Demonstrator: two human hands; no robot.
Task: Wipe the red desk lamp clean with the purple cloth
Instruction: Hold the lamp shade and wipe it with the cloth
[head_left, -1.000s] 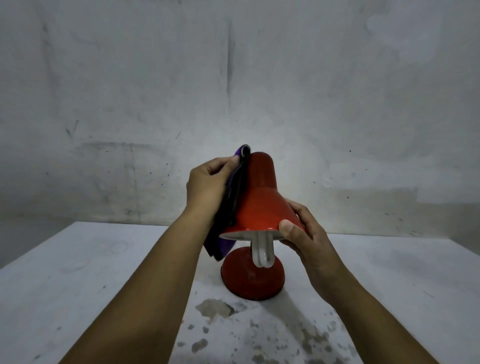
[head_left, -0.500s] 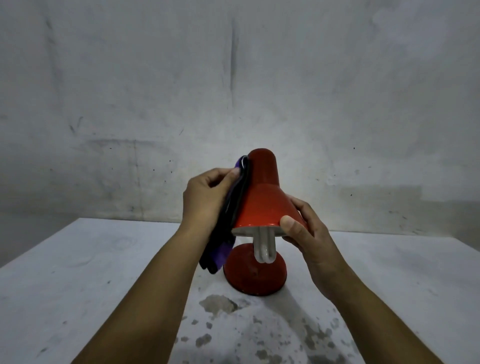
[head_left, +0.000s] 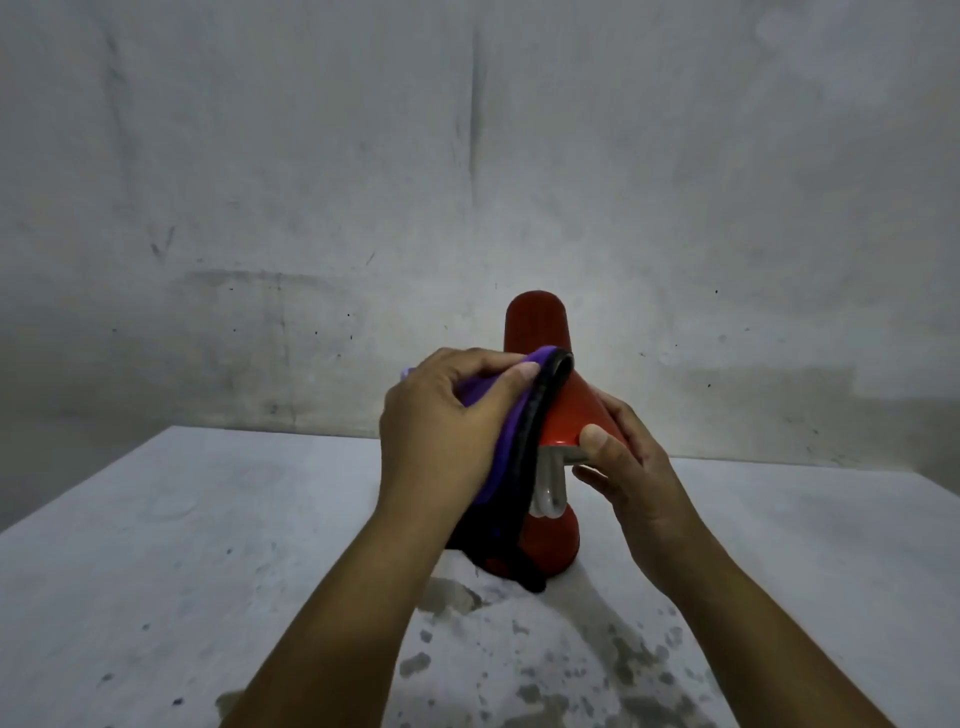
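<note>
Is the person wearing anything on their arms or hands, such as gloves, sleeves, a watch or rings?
Nothing shows. Both forearms are bare up to the bottom edge of the picture, with no sleeve in view. The left hand and the right hand have no gloves, and no watch, bracelet or ring is visible. The fingernails look short and unpainted.

Left hand (head_left: 441, 431) presses purple cloth (head_left: 511, 447) against red desk lamp (head_left: 569, 410) shade at nine o'clock; right hand (head_left: 631, 473) grips its rim at three o'clock

Left hand (head_left: 441, 431) curled, fingers (head_left: 511, 376) pinched — right hand (head_left: 631, 467) cupped, thumb forward.
</note>
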